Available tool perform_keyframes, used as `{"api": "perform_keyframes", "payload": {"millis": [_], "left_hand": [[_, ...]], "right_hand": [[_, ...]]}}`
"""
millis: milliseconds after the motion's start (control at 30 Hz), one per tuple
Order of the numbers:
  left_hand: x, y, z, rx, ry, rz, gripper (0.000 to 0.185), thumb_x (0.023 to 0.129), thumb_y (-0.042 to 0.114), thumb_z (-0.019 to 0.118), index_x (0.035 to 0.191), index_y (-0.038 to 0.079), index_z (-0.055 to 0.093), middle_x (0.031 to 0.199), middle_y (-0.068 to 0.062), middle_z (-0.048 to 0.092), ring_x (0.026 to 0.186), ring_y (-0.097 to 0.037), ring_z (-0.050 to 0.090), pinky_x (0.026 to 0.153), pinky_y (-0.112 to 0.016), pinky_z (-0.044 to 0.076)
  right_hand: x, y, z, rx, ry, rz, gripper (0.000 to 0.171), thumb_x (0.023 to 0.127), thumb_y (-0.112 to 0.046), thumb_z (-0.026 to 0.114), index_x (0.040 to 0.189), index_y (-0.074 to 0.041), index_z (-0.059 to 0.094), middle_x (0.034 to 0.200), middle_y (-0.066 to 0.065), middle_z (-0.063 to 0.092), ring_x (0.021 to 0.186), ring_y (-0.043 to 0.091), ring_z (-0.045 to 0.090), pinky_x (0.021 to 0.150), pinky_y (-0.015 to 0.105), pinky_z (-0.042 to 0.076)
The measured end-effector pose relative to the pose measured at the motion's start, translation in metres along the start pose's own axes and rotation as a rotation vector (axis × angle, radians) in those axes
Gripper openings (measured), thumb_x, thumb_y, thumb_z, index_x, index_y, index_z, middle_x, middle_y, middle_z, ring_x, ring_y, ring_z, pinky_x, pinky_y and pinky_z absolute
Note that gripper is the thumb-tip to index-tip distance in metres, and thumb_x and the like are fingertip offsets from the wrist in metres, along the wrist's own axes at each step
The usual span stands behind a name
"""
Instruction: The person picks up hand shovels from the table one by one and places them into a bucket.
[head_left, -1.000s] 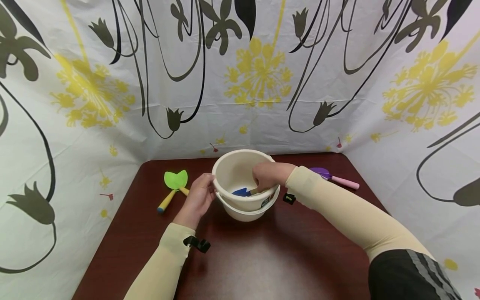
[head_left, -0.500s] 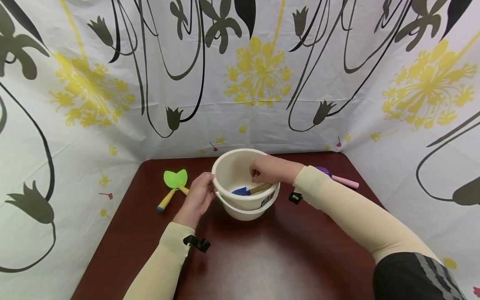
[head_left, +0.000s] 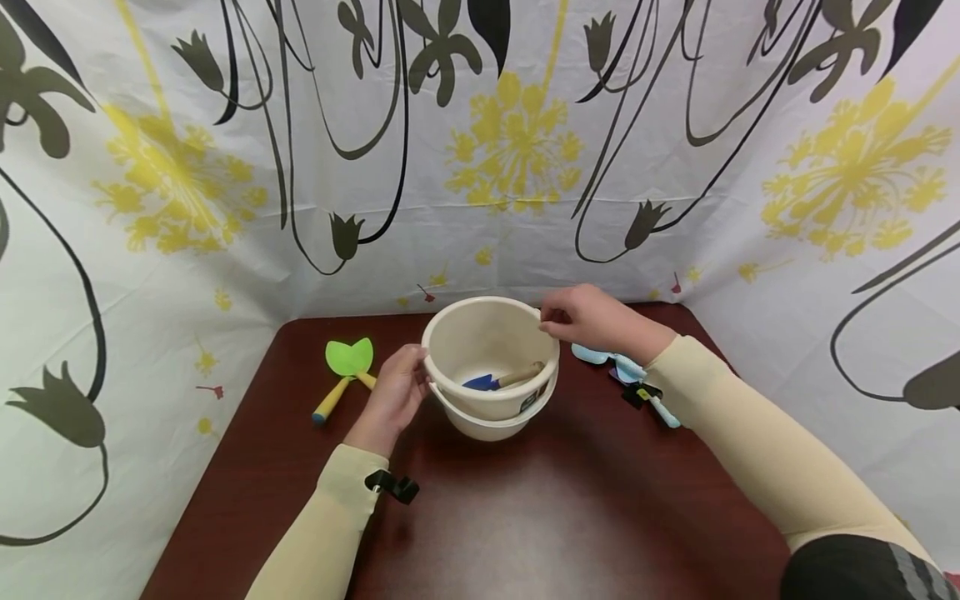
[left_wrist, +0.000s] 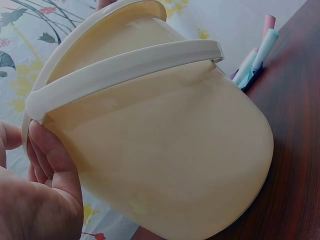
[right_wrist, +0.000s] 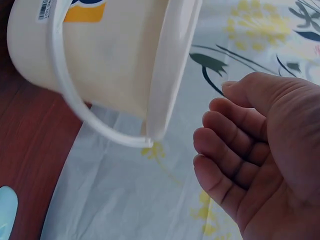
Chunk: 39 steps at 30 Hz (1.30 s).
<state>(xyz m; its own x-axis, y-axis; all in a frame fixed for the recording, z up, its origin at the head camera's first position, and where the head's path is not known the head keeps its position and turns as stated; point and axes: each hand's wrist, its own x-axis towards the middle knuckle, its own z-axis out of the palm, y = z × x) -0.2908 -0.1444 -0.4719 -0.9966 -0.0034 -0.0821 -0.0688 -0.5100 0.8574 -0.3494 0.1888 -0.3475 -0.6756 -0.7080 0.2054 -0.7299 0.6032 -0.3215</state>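
Note:
A cream bucket [head_left: 471, 337] stands on the dark wooden table, its white carrying handle [left_wrist: 130, 65] hanging down at the front. Inside lies a small trowel [head_left: 519, 375] with a blue blade and a wooden handle. My left hand [head_left: 393, 392] grips the bucket's left rim, thumb and fingers on either side of it in the left wrist view. Beside the right rim is my right hand [head_left: 596, 318], its fingers loosely curled around nothing; the right wrist view has this hand [right_wrist: 260, 145] apart from the bucket [right_wrist: 115, 60].
Left of the bucket lie green-headed toy garden tools [head_left: 349, 357] with yellow handles. To its right are light-blue tools [head_left: 628, 368], partly under my right wrist; pink and light-blue handles [left_wrist: 265, 50] show in the left wrist view. Patterned cloth [head_left: 517, 250] walls the table's back and sides.
My right hand has let go of the trowel, risen out of the bucket and moved right past its rim. The trowel stays inside. My left hand keeps its grip on the rim.

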Motion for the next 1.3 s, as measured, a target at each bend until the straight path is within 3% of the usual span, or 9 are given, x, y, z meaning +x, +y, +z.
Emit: {"api": "perform_keyframes", "payload": {"millis": [200,533,967,1133,1300], "left_hand": [[0.001,0.001,0.002,-0.016,0.006,0.007,0.008,0.106,0.005,0.056,0.103,0.0,0.062,0.087,-0.004,0.059,0.073,-0.014,0.055,0.064,-0.022,0.049],[0.001,0.0,0.0,0.002,-0.003,0.015,0.01,0.106,0.008,0.057,0.101,0.002,0.064,0.089,-0.004,0.059,0.076,-0.015,0.056,0.065,-0.022,0.05],[0.0,-0.001,0.0,-0.009,0.002,0.019,0.01,0.106,0.007,0.058,0.104,-0.001,0.062,0.09,-0.005,0.057,0.075,-0.015,0.055,0.066,-0.022,0.049],[0.001,-0.002,-0.001,-0.015,-0.008,0.018,0.01,0.107,0.008,0.057,0.106,-0.001,0.063,0.09,-0.005,0.058,0.076,-0.016,0.054,0.067,-0.023,0.049],[0.001,-0.003,-0.001,-0.008,-0.01,0.021,0.011,0.107,0.008,0.057,0.107,-0.002,0.063,0.091,-0.005,0.058,0.077,-0.016,0.055,0.067,-0.023,0.049]], "right_hand": [[-0.027,0.016,-0.006,0.003,0.043,0.073,0.005,0.103,-0.017,0.079,0.098,-0.016,0.078,0.082,-0.009,0.07,0.071,0.011,0.062,0.068,0.038,0.054],[-0.064,0.04,0.003,0.034,0.056,0.214,0.011,0.105,-0.022,0.078,0.094,-0.021,0.077,0.08,-0.008,0.07,0.075,0.013,0.062,0.073,0.037,0.052],[-0.096,0.071,0.02,0.039,0.073,0.32,0.007,0.105,-0.02,0.076,0.104,-0.014,0.079,0.088,-0.007,0.074,0.081,0.014,0.066,0.078,0.038,0.056],[-0.11,0.099,0.036,0.023,0.079,0.378,0.011,0.105,-0.02,0.076,0.105,-0.009,0.078,0.091,-0.002,0.074,0.084,0.019,0.065,0.077,0.039,0.056],[-0.119,0.125,0.053,-0.002,0.069,0.466,0.025,0.105,-0.023,0.076,0.119,-0.002,0.073,0.104,0.011,0.074,0.093,0.027,0.068,0.082,0.051,0.059]]}}
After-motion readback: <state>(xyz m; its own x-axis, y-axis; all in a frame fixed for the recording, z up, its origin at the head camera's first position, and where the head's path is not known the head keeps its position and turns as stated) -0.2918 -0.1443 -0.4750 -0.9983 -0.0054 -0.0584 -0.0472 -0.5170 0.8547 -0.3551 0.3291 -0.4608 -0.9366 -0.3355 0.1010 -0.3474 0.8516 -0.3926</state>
